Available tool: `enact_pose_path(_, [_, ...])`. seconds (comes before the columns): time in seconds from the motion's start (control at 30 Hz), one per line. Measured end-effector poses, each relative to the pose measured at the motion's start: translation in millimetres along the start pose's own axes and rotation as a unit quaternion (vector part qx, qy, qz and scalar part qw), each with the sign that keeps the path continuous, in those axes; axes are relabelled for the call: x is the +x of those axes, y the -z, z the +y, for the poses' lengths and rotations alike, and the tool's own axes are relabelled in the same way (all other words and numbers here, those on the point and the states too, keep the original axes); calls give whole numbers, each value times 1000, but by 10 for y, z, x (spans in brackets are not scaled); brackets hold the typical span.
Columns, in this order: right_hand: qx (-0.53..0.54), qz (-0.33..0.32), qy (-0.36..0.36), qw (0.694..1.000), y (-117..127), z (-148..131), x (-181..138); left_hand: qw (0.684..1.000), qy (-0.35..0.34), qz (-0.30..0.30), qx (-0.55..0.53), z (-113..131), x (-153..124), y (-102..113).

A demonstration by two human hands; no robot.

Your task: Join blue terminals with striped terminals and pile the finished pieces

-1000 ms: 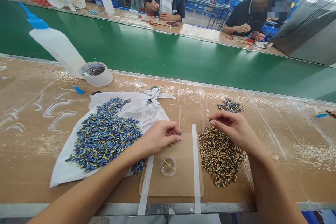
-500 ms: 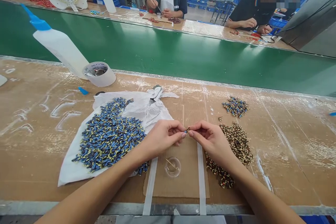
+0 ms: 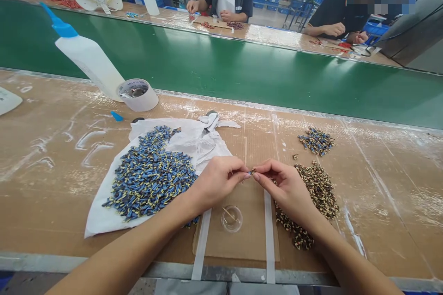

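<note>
Over the cardboard pad (image 3: 242, 246), my left hand (image 3: 224, 176) and my right hand (image 3: 282, 184) meet fingertip to fingertip. Pinched in the left is a tiny blue piece (image 3: 250, 173); the right grips a small brown-and-cream piece (image 3: 254, 171) against it, both mostly covered by fingers. A large heap of blue, yellow and dark pieces (image 3: 148, 175) lies on white paper (image 3: 95, 221) to the left. Beside my right hand spreads a pile of brown-and-cream pieces (image 3: 318, 191). Farther back is a smaller pile of joined-looking blue and cream pieces (image 3: 315, 141).
A small clear cup (image 3: 231, 219) with a thin stick stands below my hands. At the back left are a white squeeze bottle (image 3: 90, 62), a tape roll (image 3: 138, 95) and a blue cap (image 3: 116, 115). Beyond the green belt (image 3: 221, 69), other people work at a bench.
The view has shifted slightly, so the table things sit a little farther right. My hands keep the same pinch. The person opposite has moved one hand outward and down to the bench.
</note>
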State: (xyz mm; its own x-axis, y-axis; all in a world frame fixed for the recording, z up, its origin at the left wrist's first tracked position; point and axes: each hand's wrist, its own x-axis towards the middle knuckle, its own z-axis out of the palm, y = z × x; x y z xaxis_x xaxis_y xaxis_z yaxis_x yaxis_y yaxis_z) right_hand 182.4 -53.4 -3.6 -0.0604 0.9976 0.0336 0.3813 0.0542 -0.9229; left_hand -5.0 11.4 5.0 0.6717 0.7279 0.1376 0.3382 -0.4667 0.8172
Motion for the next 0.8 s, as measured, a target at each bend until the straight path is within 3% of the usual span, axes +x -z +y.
enact_pose_path(0.4, [58, -18, -24, 998, -40, 29, -12, 985, -105, 7, 138, -72, -60, -98])
enact_pose_path(0.8, [45, -14, 9, 999, -125, 118, -65, 997, -41, -10, 56, 14, -69, -76])
